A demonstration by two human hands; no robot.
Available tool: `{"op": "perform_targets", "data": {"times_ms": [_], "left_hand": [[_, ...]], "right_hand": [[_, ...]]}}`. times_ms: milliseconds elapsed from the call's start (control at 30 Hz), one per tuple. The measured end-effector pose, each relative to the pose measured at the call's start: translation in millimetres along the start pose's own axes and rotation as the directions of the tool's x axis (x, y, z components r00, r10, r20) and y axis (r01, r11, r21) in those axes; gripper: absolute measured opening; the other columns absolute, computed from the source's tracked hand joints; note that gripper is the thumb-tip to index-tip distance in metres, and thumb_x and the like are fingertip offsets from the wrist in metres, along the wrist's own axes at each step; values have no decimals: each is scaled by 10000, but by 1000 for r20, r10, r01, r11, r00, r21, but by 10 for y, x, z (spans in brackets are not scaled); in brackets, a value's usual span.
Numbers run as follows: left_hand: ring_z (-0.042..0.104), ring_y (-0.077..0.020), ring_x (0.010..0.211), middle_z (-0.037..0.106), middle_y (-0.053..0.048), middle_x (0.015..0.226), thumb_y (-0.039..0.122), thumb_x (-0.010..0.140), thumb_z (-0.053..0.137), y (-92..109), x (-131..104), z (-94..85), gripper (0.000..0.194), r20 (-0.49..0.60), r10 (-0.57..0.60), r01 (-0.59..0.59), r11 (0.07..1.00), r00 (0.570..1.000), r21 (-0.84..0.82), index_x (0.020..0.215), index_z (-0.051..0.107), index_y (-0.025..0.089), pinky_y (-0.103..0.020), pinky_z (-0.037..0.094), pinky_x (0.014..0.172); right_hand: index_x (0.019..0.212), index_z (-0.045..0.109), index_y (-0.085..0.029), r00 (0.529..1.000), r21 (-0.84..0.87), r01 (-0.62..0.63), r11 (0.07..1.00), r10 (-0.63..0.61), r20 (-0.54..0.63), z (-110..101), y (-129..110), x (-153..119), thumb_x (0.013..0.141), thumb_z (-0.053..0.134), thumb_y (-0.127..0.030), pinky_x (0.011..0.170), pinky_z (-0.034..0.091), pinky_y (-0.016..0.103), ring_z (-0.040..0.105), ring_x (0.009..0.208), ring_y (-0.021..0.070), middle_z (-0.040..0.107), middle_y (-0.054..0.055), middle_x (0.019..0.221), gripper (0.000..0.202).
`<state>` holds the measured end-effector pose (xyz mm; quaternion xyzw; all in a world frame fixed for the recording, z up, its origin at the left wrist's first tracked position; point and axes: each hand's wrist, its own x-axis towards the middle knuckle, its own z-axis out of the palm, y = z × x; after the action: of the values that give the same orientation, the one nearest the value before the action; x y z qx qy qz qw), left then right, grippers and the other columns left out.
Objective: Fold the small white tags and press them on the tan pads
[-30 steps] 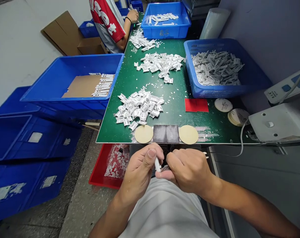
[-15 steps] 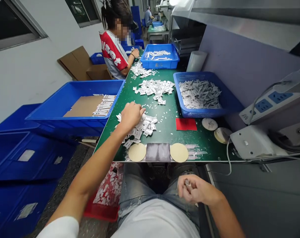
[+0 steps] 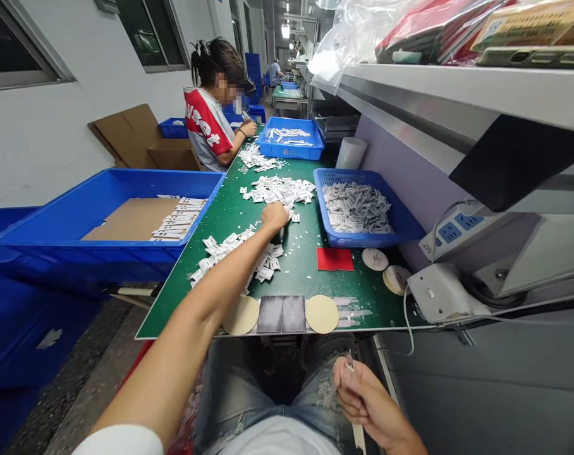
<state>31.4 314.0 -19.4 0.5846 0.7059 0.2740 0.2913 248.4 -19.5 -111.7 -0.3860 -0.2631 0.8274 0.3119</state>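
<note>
My left hand [image 3: 274, 216] reaches across the green table [image 3: 301, 278], its fingers closed at the near edge of the far pile of small white pieces [image 3: 280, 189]; what they hold, if anything, is hidden. A nearer pile of white pieces [image 3: 268, 260] lies partly behind my left forearm. Over my lap, beyond the table's front edge, my right hand [image 3: 363, 395] is closed on a small tool, with a metallic tip showing above the fingers and a pale handle below. Two dark squares [image 3: 282, 314] sit between cream discs [image 3: 322, 314] at the table's front edge.
A blue basket [image 3: 334, 240] of white pieces stands right, near a red sheet [image 3: 335, 259] and a power strip [image 3: 452, 230]. Large blue bin [image 3: 92, 253] on the left. Another person [image 3: 211, 120] sits at the far left side. A shelf [image 3: 457, 82] overhangs the right.
My left hand has moved forward from the near pile to the far pile. My right hand has turned, so the tool shows more. The camera view has tilted up.
</note>
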Motion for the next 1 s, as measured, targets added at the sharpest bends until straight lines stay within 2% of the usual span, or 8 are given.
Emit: {"op": "perform_targets", "data": {"times_ms": [133,267,300,400,500,600,700,1000], "left_hand": [[656,-171,838,683,-88,953,235,878,624,-45,-425,-189,229,30,69,-59,963,997,-264,1062,640,100,-322,541,772],[644,-122,748,660,-35,894,254,858,587,-312,-1368,-401,369,55,127,-80,849,990,-523,1219,572,183,-252,528,696],[629,-121,745,640,-21,883,263,824,638,-406,-1632,-438,405,94,118,-23,732,989,-681,1222,582,210,-243,520,679],[603,-109,701,594,4,808,285,786,716,-650,-2308,-485,299,171,9,149,448,985,-881,1064,641,204,-205,489,602],[582,-97,617,587,14,746,282,755,763,-739,-2708,-472,228,187,-71,200,377,980,-904,922,645,181,-194,470,540],[544,-84,556,576,23,676,283,706,804,-718,-2879,-457,230,140,-108,172,404,984,-899,826,646,166,-179,450,486],[518,-71,539,581,27,677,288,694,816,-709,-2949,-456,228,109,-124,152,432,986,-889,801,655,167,-163,440,460],[513,-73,500,592,25,617,330,720,808,-800,-3007,-456,233,131,-108,167,477,985,-863,812,658,179,-168,430,463]], "right_hand": [[832,494,-194,996,-74,84,994,-82,19,83,-32,75,889,583,-581,424,112,191,140,449,46,248,-117,525,401],[841,477,-199,981,-238,195,952,-190,42,262,-136,144,934,473,-610,453,160,210,152,479,65,216,-109,568,422],[842,470,-202,972,-320,232,919,-233,36,327,-189,146,945,439,-615,459,180,214,172,486,71,223,-104,578,427],[862,487,-199,903,-663,356,659,-425,62,550,-398,128,972,401,-569,510,272,227,318,542,94,348,-70,626,395],[879,526,-185,760,-869,449,208,-600,249,763,-593,153,977,408,-542,561,318,246,429,583,110,477,-39,670,388],[852,565,-170,601,-862,467,-196,-646,472,922,-684,242,966,409,-594,563,321,264,486,571,122,560,-11,673,466],[759,580,-166,503,-798,419,-432,-621,601,1035,-700,322,953,375,-644,534,284,280,481,534,129,565,4,618,555],[631,515,-190,459,-752,221,-622,-614,642,1134,-745,356,970,278,-638,523,183,321,358,488,141,463,3,542,609]]}}
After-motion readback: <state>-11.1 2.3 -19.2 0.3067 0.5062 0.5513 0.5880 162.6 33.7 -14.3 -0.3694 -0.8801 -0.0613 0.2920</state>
